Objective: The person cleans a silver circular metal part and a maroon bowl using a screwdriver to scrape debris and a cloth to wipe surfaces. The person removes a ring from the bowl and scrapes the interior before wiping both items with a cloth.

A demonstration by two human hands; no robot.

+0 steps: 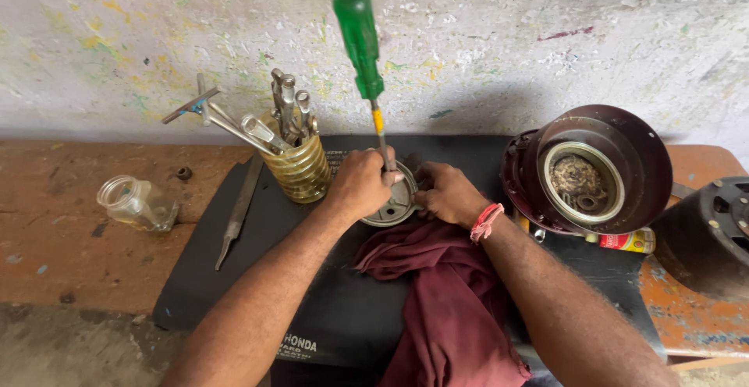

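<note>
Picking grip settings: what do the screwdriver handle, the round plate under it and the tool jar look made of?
Screwdriver handle: translucent green plastic, glossy, going by the see-through colour. Round plate: dull grey metal, probably cast, matte and grimy. Tool jar: ribbed yellowish clear plastic or glass; cannot tell which. The left hand grips the shaft; the right hand steadies the plate.

Screwdriver: glossy green plastic handle, metal shaft. Disc: dull grey metal. Rag: maroon cloth, matt. Mat: black, matt. Jar: clear glass. Counter: worn, rough wood.
</note>
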